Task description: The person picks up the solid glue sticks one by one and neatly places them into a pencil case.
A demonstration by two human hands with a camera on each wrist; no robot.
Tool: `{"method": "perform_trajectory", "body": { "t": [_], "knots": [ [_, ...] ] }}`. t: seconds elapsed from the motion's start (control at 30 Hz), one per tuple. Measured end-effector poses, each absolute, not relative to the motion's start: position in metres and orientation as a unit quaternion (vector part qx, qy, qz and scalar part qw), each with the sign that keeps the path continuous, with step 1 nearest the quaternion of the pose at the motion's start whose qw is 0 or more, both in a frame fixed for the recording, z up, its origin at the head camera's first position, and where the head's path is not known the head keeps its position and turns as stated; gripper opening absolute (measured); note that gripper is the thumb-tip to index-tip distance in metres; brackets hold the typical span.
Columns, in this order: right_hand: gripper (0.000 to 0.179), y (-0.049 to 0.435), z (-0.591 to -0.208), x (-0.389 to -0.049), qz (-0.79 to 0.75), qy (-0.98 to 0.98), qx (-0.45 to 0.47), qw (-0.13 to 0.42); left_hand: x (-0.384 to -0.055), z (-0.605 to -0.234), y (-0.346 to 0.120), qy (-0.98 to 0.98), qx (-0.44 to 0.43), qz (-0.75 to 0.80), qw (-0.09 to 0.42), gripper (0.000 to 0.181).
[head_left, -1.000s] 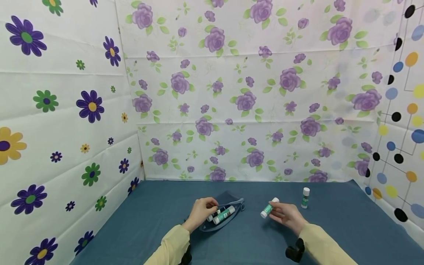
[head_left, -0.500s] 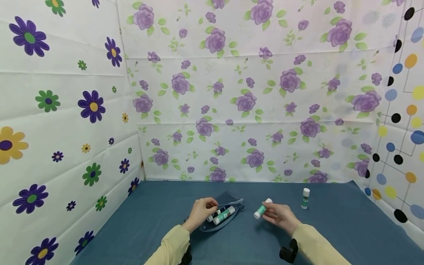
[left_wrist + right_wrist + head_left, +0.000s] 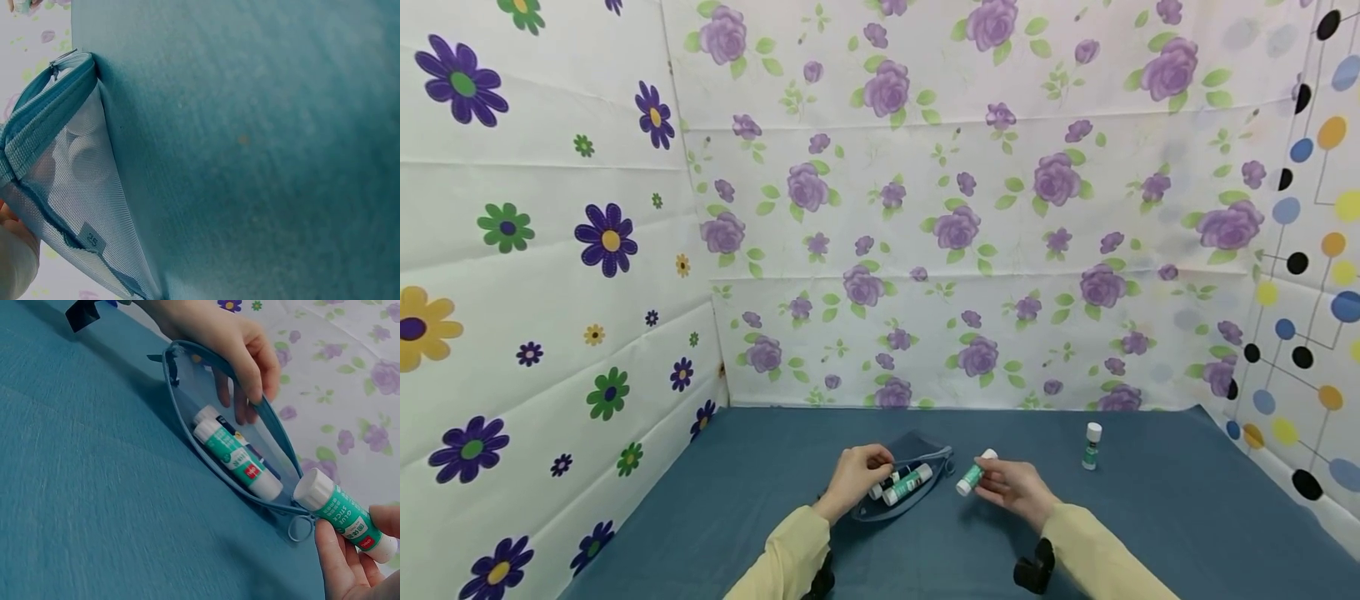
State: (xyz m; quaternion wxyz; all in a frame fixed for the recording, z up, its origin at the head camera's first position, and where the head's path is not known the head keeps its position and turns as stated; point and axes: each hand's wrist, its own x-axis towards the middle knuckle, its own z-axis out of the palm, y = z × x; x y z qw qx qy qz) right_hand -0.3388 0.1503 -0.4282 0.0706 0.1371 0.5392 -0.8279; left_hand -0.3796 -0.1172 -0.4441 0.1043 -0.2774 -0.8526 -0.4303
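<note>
In the head view, the right hand (image 3: 1019, 490) is pinching a glue stick (image 3: 973, 477) slanting seven-to-one o'clock; at nine o'clock, the left hand (image 3: 854, 478) is gripping the pouch (image 3: 916, 448).

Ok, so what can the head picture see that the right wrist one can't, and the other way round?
Only the head view shows the standing stick and the spotted wall. Only the right wrist view is close enough to read GLUE STICK on the held stick. Both show the right hand holding that stick outside the open pouch, the left hand gripping the pouch's edge, and a green stick and a dark stick lying inside.
</note>
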Motion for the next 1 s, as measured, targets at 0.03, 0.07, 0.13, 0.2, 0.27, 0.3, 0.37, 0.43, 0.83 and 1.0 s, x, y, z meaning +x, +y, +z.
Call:
{"method": "perform_trajectory", "body": {
  "t": [0.03, 0.07, 0.13, 0.2, 0.27, 0.3, 0.37, 0.43, 0.83, 1.0],
  "knots": [
    [0.044, 0.149, -0.429, -0.339, -0.827, 0.541, 0.137, 0.071, -0.380, -0.444, -0.117, -0.853, -0.276, -0.430, 0.103, 0.008],
    [0.043, 0.147, -0.430, -0.339, -0.827, 0.541, 0.137, 0.069, -0.380, -0.444, -0.117, -0.853, -0.277, -0.430, 0.103, 0.008],
    [0.043, 0.142, -0.432, -0.339, -0.827, 0.542, 0.134, 0.068, -0.379, -0.444, -0.117, -0.854, -0.274, -0.429, 0.102, 0.008],
    [0.042, 0.138, -0.433, -0.339, -0.828, 0.542, 0.128, 0.066, -0.379, -0.444, -0.118, -0.855, -0.274, -0.428, 0.103, 0.009],
    [0.042, 0.135, -0.435, -0.340, -0.830, 0.540, 0.123, 0.067, -0.379, -0.445, -0.118, -0.855, -0.274, -0.427, 0.105, 0.009],
    [0.042, 0.133, -0.436, -0.341, -0.831, 0.539, 0.121, 0.069, -0.379, -0.445, -0.118, -0.856, -0.273, -0.427, 0.104, 0.009],
    [0.044, 0.130, -0.437, -0.341, -0.832, 0.537, 0.121, 0.072, -0.379, -0.444, -0.118, -0.856, -0.275, -0.427, 0.102, 0.010],
    [0.046, 0.126, -0.437, -0.342, -0.833, 0.534, 0.123, 0.077, -0.379, -0.445, -0.118, -0.855, -0.276, -0.427, 0.102, 0.011],
    [0.045, 0.109, -0.439, -0.339, -0.833, 0.532, 0.128, 0.083, -0.380, -0.446, -0.117, -0.857, -0.273, -0.423, 0.107, 0.011],
    [0.044, 0.105, -0.440, -0.338, -0.833, 0.535, 0.120, 0.073, -0.381, -0.446, -0.116, -0.857, -0.272, -0.424, 0.108, 0.010]
  ]
}}
